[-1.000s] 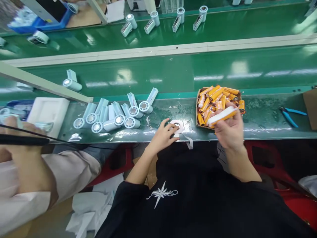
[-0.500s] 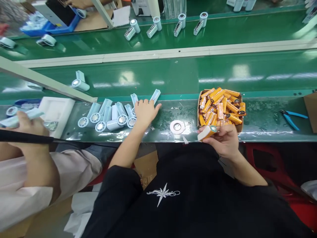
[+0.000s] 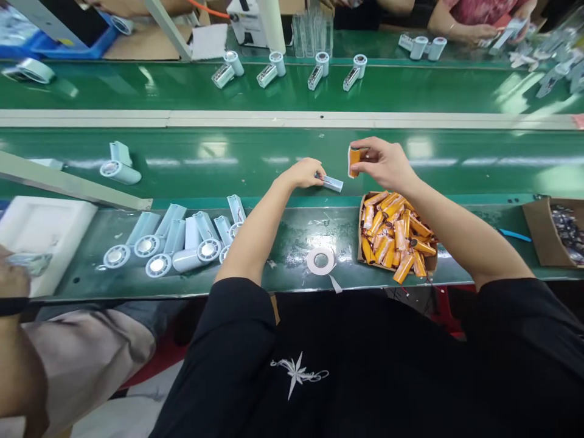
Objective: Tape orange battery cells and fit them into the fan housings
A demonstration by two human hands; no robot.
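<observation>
My left hand (image 3: 306, 174) is over the green belt, its fingers closed on a light blue handheld fan housing (image 3: 332, 184). The housing's open handle points right; its other end is hidden by my hand. Just to the right, my right hand (image 3: 387, 164) pinches an orange battery pack (image 3: 354, 163) upright, its white-covered side facing left. A small gap separates the battery pack from the housing. Below my right forearm sits a cardboard box (image 3: 360, 252) heaped with orange battery packs (image 3: 396, 228). A roll of white tape (image 3: 314, 260) lies on the bench between my arms.
Several light blue fan housings (image 3: 176, 243) lie left of my left arm, and another fan (image 3: 121, 172) is on the belt. Fans (image 3: 276, 64) stand along the far belt. A metal post (image 3: 68, 179) slants across the left. A parts box (image 3: 547, 237) is at right. Co-workers' hands (image 3: 13, 274) show.
My left hand has left the bench row and moved up and right to the belt with a fan housing. My right hand has lifted the battery pack from the bench edge to beside it.
</observation>
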